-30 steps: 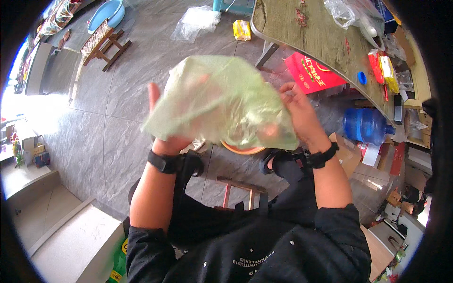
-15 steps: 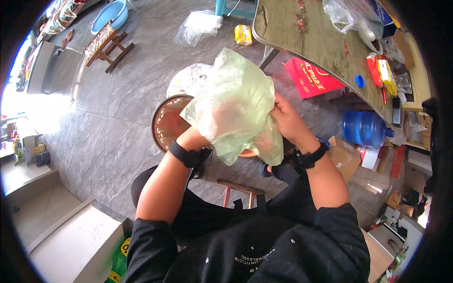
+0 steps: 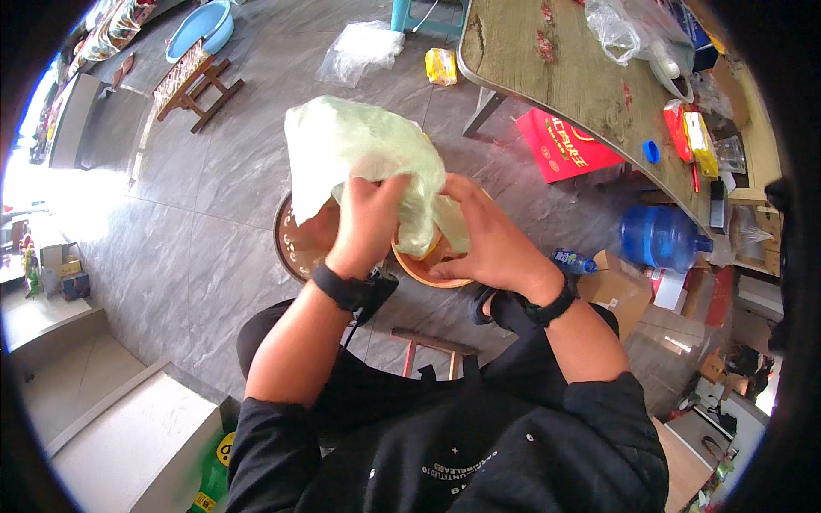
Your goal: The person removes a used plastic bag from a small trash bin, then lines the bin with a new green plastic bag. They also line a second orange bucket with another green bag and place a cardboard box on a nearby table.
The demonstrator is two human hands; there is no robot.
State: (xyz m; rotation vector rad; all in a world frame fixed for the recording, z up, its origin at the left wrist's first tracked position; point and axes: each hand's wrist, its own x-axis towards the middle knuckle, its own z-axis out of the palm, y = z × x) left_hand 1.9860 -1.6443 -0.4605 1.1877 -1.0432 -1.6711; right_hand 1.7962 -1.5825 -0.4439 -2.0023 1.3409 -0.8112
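Our left hand (image 3: 368,218) grips a crumpled pale-green plastic bag (image 3: 355,137); our right hand (image 3: 489,242) arches wide. A slackened grip could drop it onto the round orange bowl (image 3: 428,280) beneath.

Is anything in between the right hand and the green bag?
Nothing visible is: the right hand, thumb and fingers spread, is right at the pale green bag. The orange bowl sits underneath, not in the way.

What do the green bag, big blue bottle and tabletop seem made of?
Green bag: likely thin plastic film, slightly shiny, with fine creases. Big blue bottle: probably hard plastic, glossy, see-through with highlights. Tabletop: wood or laminate, fairly matte, judging by its streaky grain.
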